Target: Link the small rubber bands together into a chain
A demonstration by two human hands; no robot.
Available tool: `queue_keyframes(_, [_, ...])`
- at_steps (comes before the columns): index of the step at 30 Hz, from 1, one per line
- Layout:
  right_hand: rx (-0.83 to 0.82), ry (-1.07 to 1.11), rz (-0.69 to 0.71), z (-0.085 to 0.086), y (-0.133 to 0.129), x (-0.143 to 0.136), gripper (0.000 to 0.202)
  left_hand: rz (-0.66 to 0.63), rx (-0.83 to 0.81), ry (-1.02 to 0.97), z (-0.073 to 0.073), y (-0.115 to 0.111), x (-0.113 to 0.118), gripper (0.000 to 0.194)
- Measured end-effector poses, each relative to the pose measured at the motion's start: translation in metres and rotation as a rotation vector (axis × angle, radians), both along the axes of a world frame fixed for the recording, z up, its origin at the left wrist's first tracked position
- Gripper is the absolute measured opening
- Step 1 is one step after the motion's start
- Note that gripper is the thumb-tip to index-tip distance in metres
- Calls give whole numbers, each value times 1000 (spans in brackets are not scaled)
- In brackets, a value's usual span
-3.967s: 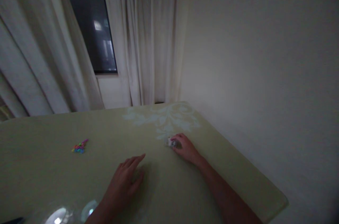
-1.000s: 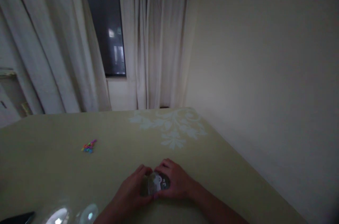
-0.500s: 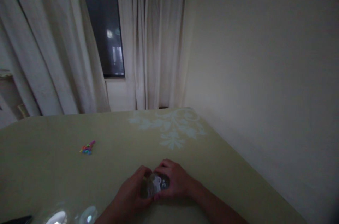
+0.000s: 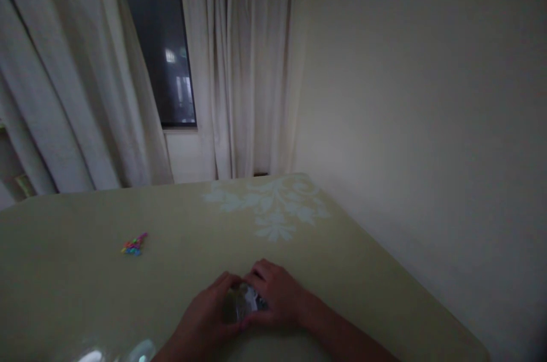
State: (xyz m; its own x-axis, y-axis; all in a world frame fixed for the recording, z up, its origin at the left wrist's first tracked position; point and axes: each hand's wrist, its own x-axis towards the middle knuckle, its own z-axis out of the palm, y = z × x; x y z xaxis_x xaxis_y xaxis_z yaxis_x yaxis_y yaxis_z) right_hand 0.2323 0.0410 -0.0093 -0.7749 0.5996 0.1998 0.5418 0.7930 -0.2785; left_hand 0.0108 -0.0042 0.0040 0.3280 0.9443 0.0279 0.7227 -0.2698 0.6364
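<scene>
Between my two hands is a small, dark, shiny packet or box (image 4: 246, 300) with a whitish figure on its face; its exact kind is too dim to tell. My left hand (image 4: 208, 309) is curled around its left side, thumb along the near edge and fingers at the far edge. From the right, my right hand (image 4: 278, 296) wraps its other end, with fingers over the top edge and thumb below. Both thumbs nearly meet at the near side. The hands cover the ends of the thing. They are low over the near part of the table.
A small pile of bright coloured pieces (image 4: 134, 245) lies on the greenish table (image 4: 179, 236), left of and beyond my hands. A pale floral pattern (image 4: 273, 208) marks the far end. The wall (image 4: 405, 122) borders the right edge; curtains (image 4: 256, 65) hang behind.
My hands have drawn slightly closer together, and my right hand now covers more of the dark thing. The view has shifted a little; a black object at lower left has left the frame.
</scene>
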Motion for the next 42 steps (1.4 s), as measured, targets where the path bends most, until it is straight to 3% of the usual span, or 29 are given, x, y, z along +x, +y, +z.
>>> queue_keyframes(2, [67, -44, 14, -2, 2, -2, 67, -20, -1, 14, -1, 0, 0, 46])
queue_keyframes(5, [127, -69, -11, -4, 3, -7, 39, -10, 6, 25, -4, -1, 2, 45])
queue_keyframes(7, [129, -50, -32, -3, 1, -7, 35, 6, 7, 17, -6, -2, 3, 47])
queue_keyframes(15, [35, 11, 64, 1, -1, 5, 82, -16, -5, -106, -16, 5, -2, 53])
queue_keyframes(24, [164, -50, 23, -13, 2, -5, 78, -52, 4, -181, -14, 6, -6, 46])
queue_keyframes(31, [113, 6, -10, -9, 3, -6, 70, -33, -7, -161, -17, 6, -4, 54])
queue_keyframes(34, [27, 117, -34, -7, 2, -3, 65, -7, -33, -133, -18, 6, -5, 66])
queue_keyframes(37, [-31, 296, -156, -2, 7, 6, 59, 11, -35, -128, -18, 4, -7, 76])
queue_keyframes(39, [-15, 349, -371, 0, 17, 16, 56, -10, 12, -147, -17, 3, -7, 67])
queue_keyframes(42, [87, 209, -705, -2, 36, 39, 55, 22, 86, -156, -16, 3, -6, 57])
